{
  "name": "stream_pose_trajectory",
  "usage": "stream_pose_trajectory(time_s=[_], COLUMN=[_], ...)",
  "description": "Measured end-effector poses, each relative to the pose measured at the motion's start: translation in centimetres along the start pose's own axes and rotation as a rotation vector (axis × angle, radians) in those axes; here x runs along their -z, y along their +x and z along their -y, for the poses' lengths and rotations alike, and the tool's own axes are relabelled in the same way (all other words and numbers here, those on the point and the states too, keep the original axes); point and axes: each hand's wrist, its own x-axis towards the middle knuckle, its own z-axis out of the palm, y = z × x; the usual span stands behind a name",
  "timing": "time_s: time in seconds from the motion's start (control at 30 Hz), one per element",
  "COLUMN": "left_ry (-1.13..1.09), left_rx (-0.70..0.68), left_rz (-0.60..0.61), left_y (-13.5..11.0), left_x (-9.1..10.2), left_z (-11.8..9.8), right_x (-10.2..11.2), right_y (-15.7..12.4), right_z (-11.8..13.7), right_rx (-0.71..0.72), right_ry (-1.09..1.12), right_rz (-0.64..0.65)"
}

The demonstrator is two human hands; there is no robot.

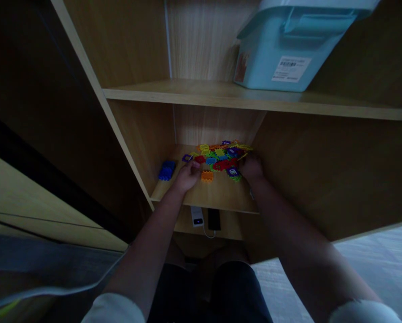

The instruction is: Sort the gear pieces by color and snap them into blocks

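A pile of colourful plastic interlocking pieces [219, 153] lies toward the back of the middle shelf, in red, yellow, green, blue, orange and purple. At its left edge is my left hand [188, 176], thumb and fingers drawn together beside a purple piece [187, 158]; what they hold, if anything, is unclear. My right hand [252, 168] reaches against the pile's right side, its fingertips hidden and dim. An orange square piece [207, 176] lies apart in front of the pile. Stacked blue pieces [167, 170] sit near the left wall.
On the shelf above [201, 98] stands a light blue lidded bin [271, 58]. Below, a white power bank [197, 216] is cabled to a black phone-like slab [214, 220]. Cabinet walls close in on both sides, and a pale cable [62, 290] hangs at lower left.
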Motion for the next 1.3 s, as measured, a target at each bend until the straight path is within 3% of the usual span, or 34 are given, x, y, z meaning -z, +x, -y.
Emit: stream_pose_trajectory(time_s=[0.1,0.3,0.4,0.63,0.87,1.03,1.13,1.3], left_ry=[0.001,0.04,0.082,0.215,0.256,0.314,0.263,0.161], left_rx=[-0.023,-0.036,-0.066,-0.194,-0.443,-0.478,-0.433,-0.31], left_rz=[0.004,-0.004,-0.014,-0.076,0.035,0.065,0.043,0.061], left_y=[0.1,0.0,-0.2,-0.8,-1.6,-1.7,-1.7,-1.7], left_x=[0.0,0.1,0.2,0.1,-1.0,-1.1,-0.9,-0.4], left_z=[0.2,0.0,-0.2,-1.6,-3.2,-3.4,-3.5,-3.7], right_x=[0.5,2.6,3.2,2.6,3.6,3.8,3.9,3.8], right_y=[-0.4,-2.1,-3.9,-7.8,-9.4,-9.5,-9.3,-9.1], right_z=[0.6,2.0,3.0,6.0,7.6,8.6,8.6,8.1], right_rx=[-0.086,0.001,0.003,0.047,0.427,0.654,0.636,0.435], right_ry=[0.12,0.45,0.62,0.918,0.653,0.63,0.704,0.917], right_rz=[-0.163,-0.505,-0.613,-0.485,-0.44,-0.298,-0.291,-0.192])
